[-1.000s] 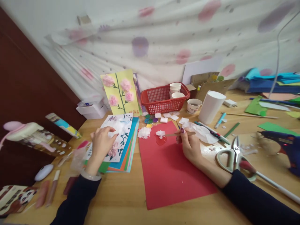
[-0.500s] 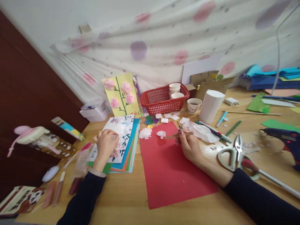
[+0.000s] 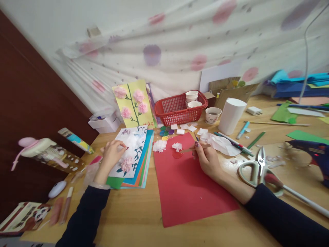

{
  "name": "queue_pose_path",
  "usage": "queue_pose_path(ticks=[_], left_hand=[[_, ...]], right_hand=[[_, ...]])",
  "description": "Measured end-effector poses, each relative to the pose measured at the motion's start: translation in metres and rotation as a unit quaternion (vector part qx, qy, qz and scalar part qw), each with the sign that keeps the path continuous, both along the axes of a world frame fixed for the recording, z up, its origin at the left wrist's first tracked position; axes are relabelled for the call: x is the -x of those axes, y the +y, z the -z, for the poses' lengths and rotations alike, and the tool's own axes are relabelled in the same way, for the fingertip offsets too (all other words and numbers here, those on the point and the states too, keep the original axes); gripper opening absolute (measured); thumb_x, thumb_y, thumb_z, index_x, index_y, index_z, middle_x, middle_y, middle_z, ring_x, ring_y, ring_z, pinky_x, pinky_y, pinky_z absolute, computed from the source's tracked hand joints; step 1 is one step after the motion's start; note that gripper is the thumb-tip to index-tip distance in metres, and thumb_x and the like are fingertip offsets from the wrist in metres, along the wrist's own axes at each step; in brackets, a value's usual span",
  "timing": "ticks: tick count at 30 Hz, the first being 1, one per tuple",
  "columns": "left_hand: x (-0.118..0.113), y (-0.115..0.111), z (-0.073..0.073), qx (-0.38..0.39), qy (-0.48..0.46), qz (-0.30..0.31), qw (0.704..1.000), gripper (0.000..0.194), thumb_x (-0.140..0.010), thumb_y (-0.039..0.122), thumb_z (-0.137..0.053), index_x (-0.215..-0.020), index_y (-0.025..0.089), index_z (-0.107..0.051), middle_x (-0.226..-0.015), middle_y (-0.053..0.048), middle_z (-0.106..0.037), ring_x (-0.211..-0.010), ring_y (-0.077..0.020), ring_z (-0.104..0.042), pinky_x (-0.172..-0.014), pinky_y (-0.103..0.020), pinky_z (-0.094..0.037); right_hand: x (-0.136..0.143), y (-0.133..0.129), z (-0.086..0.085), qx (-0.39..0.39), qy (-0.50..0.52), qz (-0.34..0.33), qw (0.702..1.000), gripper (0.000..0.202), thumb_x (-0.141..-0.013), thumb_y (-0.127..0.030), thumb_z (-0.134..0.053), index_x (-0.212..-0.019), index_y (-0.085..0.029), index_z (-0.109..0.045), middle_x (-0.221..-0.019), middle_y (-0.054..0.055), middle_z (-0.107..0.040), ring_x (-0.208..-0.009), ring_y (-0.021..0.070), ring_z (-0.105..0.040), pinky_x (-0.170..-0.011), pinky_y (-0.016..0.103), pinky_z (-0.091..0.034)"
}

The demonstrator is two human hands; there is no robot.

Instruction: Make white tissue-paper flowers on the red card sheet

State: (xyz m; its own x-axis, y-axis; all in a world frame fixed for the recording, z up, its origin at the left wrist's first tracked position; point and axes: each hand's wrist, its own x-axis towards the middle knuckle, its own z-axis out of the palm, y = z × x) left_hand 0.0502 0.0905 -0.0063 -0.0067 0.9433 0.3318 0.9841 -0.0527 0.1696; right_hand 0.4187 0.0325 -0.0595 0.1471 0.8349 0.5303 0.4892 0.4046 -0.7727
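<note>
My right hand [image 3: 207, 157] is closed on a flat wooden craft stick [image 3: 189, 150] above a large red sheet of paper [image 3: 190, 188]. The stick's far end reaches a shiny wet patch of glue [image 3: 177, 155]. Just beyond it sits a small crumpled white paper flower [image 3: 177, 147], and a bigger white paper flower [image 3: 159, 146] lies at the sheet's upper left. My left hand [image 3: 113, 155] hovers over a white card with painted flowers [image 3: 140, 137]. Its thumb and forefinger are pinched together; anything between them is too small to make out.
Behind the sheet stand a red basket [image 3: 172, 115] with paper cups, a cup of dark liquid [image 3: 212, 115] and a white paper roll [image 3: 232, 116]. Scissors [image 3: 260, 168] and a glue gun [image 3: 311, 156] lie at right. A bottle [image 3: 53, 156] is at left.
My left hand has shifted slightly left, uncovering more of the painted card, and its fingers now show a clearer pinch. My right hand and the stick have barely moved.
</note>
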Motion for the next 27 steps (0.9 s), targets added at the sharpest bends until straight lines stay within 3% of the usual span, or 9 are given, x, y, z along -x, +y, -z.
queue_pose_path(ticks=[4, 8, 10, 13, 18, 22, 27], left_hand=[[0.006, 0.000, -0.005, -0.024, -0.040, -0.011, 0.999, 0.013, -0.082, 0.034, -0.056, -0.082, 0.024, -0.065, -0.106, -0.006, -0.073, -0.108, -0.0313, -0.060, -0.097, -0.046, -0.038], [0.009, 0.001, -0.012, -0.055, -0.141, -0.011, 0.988, 0.016, -0.081, 0.037, -0.057, -0.087, 0.023, -0.063, -0.097, -0.005, -0.074, -0.101, -0.0268, -0.065, -0.088, -0.037, -0.046], [0.007, 0.002, -0.014, -0.044, -0.118, 0.010, 0.992, 0.019, -0.079, 0.035, -0.060, -0.094, 0.024, -0.064, -0.102, -0.005, -0.074, -0.107, -0.0277, -0.063, -0.090, -0.038, -0.045], [0.001, 0.001, -0.015, 0.012, -0.012, 0.033, 0.999, 0.022, -0.076, 0.029, -0.065, -0.097, 0.026, -0.068, -0.116, -0.006, -0.070, -0.118, -0.0332, -0.055, -0.098, -0.046, -0.037], [0.001, 0.002, -0.016, 0.024, 0.025, 0.028, 0.999, 0.011, -0.080, 0.029, -0.059, -0.076, 0.025, -0.069, -0.120, -0.008, -0.068, -0.120, -0.0338, -0.051, -0.101, -0.049, -0.033], [0.011, 0.002, -0.024, -0.019, -0.043, 0.028, 0.998, 0.014, -0.078, 0.036, -0.058, -0.076, 0.025, -0.067, -0.103, -0.006, -0.074, -0.113, -0.0311, -0.057, -0.103, -0.045, -0.036], [0.010, -0.002, -0.031, -0.028, -0.228, 0.013, 0.973, 0.030, -0.070, 0.049, -0.064, -0.083, 0.023, -0.069, -0.096, -0.006, -0.075, -0.099, -0.0281, -0.066, -0.093, -0.039, -0.048]], right_hand=[[0.000, 0.000, 0.000, -0.006, 0.007, -0.006, 1.000, 0.060, -0.095, -0.066, -0.030, -0.058, -0.022, -0.049, -0.054, 0.002, -0.052, -0.049, 0.0153, -0.048, -0.051, 0.030, -0.041], [-0.003, 0.000, 0.007, 0.004, -0.007, 0.002, 1.000, 0.058, -0.097, -0.062, -0.031, -0.061, -0.022, -0.052, -0.057, 0.004, -0.055, -0.053, 0.0164, -0.051, -0.054, 0.030, -0.042], [-0.004, 0.001, 0.011, 0.007, -0.008, 0.001, 1.000, 0.057, -0.098, -0.060, -0.031, -0.063, -0.021, -0.053, -0.059, 0.004, -0.057, -0.054, 0.0166, -0.052, -0.055, 0.030, -0.043], [-0.005, 0.001, 0.014, 0.012, -0.009, 0.006, 1.000, 0.055, -0.098, -0.059, -0.034, -0.064, -0.021, -0.054, -0.059, 0.004, -0.058, -0.054, 0.0166, -0.052, -0.054, 0.029, -0.043], [-0.007, 0.002, 0.015, 0.019, -0.004, 0.008, 1.000, 0.054, -0.097, -0.058, -0.036, -0.063, -0.021, -0.056, -0.059, 0.004, -0.058, -0.054, 0.0168, -0.053, -0.054, 0.030, -0.043], [-0.006, 0.002, 0.015, 0.022, 0.009, -0.010, 1.000, 0.052, -0.098, -0.057, -0.036, -0.067, -0.021, -0.058, -0.061, 0.005, -0.059, -0.054, 0.0168, -0.054, -0.054, 0.030, -0.044], [-0.001, 0.001, 0.008, 0.006, 0.038, -0.021, 0.999, 0.054, -0.098, -0.059, -0.034, -0.072, -0.020, -0.060, -0.062, 0.004, -0.057, -0.052, 0.0152, -0.052, -0.050, 0.028, -0.042]])
